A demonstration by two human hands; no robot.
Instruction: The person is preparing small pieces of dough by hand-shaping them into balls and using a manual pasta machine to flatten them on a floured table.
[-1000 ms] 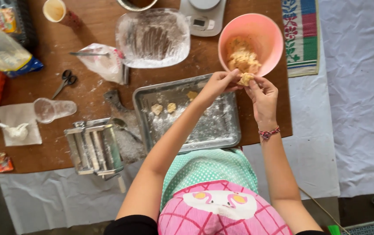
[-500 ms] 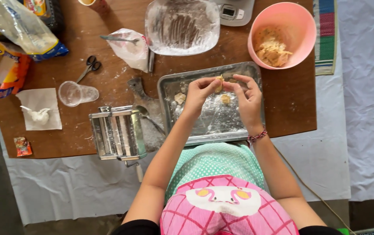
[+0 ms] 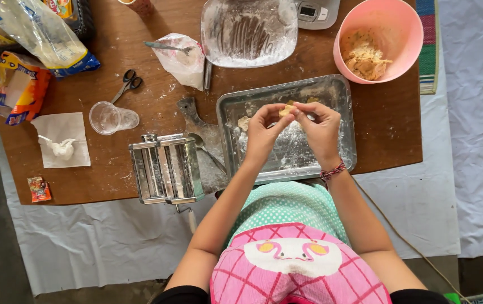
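Both hands (image 3: 292, 126), fingertips pinched around one small pale dough piece (image 3: 286, 110), above floury metal tray (image 3: 340, 93).

— What do the hands have?
— The left hand (image 3: 264, 132) and right hand (image 3: 321, 130) meet over the tray (image 3: 342, 121), fingertips pinching one small dough piece (image 3: 286, 110) between them.
— What's in the tray?
— Flour, and another dough bit (image 3: 243, 122) near its left side.
— And around it?
— A pink bowl (image 3: 404, 34) of filling sits beyond the tray's right corner. A floured glass dish (image 3: 249, 32) stands behind the tray, a scale (image 3: 315, 11) beside it. The pasta machine (image 3: 166, 167) is at the table's (image 3: 140, 107) near edge, left of the tray.
— Farther left?
— Scissors (image 3: 126, 84), a clear cup (image 3: 111, 119) on its side, a napkin (image 3: 60, 139), bags (image 3: 33, 34) in the corner.
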